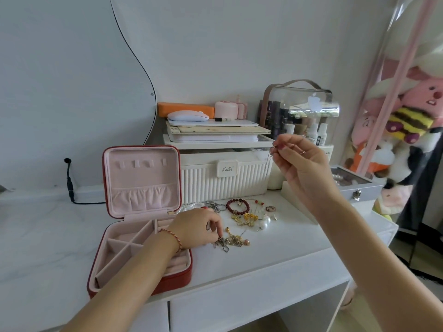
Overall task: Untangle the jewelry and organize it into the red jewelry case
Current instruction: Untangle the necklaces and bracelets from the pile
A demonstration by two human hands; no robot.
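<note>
"KaSi" on white ribbed box [223, 185] latch plate.

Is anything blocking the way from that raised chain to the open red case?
Only the person's own left hand and forearm lie across the red jewelry case; its lid stands open. The thin silver chain hangs from the raised right hand.

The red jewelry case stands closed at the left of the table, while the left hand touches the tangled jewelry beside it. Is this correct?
Not quite: the red jewelry case is open, lid up, as the head view shows. The rest holds: it stands at the left of the table, and the left hand touches the tangled jewelry beside it.
</note>
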